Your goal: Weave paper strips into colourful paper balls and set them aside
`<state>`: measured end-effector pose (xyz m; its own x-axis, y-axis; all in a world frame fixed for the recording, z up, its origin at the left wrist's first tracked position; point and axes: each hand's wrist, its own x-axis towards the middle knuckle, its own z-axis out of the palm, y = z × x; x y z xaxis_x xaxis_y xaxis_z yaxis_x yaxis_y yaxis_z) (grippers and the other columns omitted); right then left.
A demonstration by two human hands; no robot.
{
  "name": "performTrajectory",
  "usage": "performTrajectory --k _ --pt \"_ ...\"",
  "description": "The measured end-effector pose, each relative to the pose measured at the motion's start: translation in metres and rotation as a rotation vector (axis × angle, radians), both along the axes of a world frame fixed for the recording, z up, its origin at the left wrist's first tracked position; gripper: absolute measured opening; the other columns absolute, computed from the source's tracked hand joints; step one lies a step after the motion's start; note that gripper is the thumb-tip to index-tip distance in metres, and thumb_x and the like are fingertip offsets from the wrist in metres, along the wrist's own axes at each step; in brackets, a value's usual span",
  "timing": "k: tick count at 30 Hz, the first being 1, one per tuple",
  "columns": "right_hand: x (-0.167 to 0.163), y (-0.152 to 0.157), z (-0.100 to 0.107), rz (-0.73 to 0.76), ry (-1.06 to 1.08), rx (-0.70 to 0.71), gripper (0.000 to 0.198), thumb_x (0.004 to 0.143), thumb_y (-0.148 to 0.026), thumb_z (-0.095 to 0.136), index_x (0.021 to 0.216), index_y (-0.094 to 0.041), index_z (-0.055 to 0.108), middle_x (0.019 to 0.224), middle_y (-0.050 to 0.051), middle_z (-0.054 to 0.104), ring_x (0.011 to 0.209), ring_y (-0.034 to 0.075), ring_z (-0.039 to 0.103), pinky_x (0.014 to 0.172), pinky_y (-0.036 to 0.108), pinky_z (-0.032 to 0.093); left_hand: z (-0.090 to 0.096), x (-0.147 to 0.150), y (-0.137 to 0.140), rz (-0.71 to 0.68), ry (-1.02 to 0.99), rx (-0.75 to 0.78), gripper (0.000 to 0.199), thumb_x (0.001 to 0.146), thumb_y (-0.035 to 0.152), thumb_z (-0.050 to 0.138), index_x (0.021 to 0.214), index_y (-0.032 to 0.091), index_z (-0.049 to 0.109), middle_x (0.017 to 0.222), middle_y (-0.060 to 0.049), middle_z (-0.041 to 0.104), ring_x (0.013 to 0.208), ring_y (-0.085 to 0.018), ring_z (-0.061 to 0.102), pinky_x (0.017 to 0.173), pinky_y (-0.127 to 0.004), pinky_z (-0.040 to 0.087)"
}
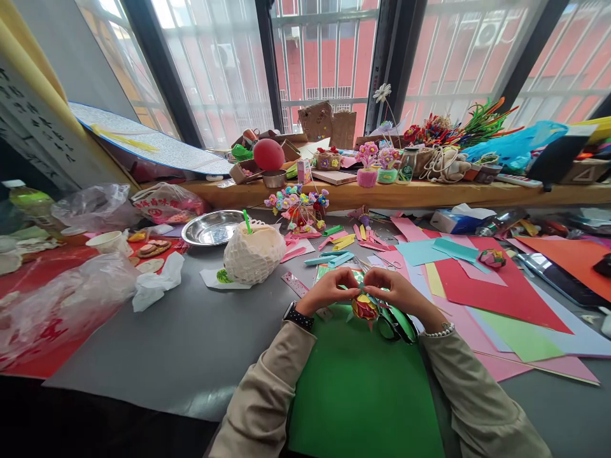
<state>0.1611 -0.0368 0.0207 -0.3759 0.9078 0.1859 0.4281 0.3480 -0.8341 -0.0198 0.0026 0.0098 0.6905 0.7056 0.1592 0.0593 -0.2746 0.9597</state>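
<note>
My left hand [338,287] and my right hand [394,290] meet above the far end of a green sheet [365,394]. Thumbs and fingers of both hands are pinched on a small teal paper piece [361,285] at the base of a yellow and red paper flower [365,308]. The flower hangs just below the fingertips, its petals toward me. Beside my right wrist lies a black-rimmed, looped object [400,326], its kind unclear. A patterned ruler [294,284] rests left of my left hand. Folded teal paper strips [330,259] lie beyond the hands.
Coloured paper sheets [496,292] spread to the right, with another paper flower [491,257] on them. At left stand a net-wrapped coconut [254,253] with a green straw and a metal plate [212,228]. Behind are a bunch of small flowers [298,207] and a crowded wooden sill [229,193].
</note>
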Motion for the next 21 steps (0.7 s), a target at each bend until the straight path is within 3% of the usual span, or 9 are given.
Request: performTrajectory --k 13,21 --pt "-0.0008 0.0065 -0.0097 -0.097 -0.147 0.181 0.01 0.075 -0.027 0.051 0.071 -0.017 0.051 0.065 0.001 0.057 0.061 0.013 0.054 0.06 0.028 0.045 -0.0063 0.0022 0.0037 0.088 0.051 0.118 0.024 0.068 0.035 0.059 0.068 0.013 0.05 0.069 0.0 0.052 0.064 -0.009 0.046 0.06 -0.021 0.038" --pt "-0.0009 0.0056 -0.009 -0.112 -0.145 0.198 0.009 0.075 -0.026 0.051 0.071 -0.018 0.052 0.066 0.001 0.058 0.061 0.012 0.054 0.061 0.028 0.046 -0.0081 0.0019 0.0064 0.038 0.0 -0.039 0.028 0.063 0.035 0.064 0.071 0.012 0.051 0.071 0.0 0.054 0.064 -0.009 0.05 0.061 -0.022 0.04"
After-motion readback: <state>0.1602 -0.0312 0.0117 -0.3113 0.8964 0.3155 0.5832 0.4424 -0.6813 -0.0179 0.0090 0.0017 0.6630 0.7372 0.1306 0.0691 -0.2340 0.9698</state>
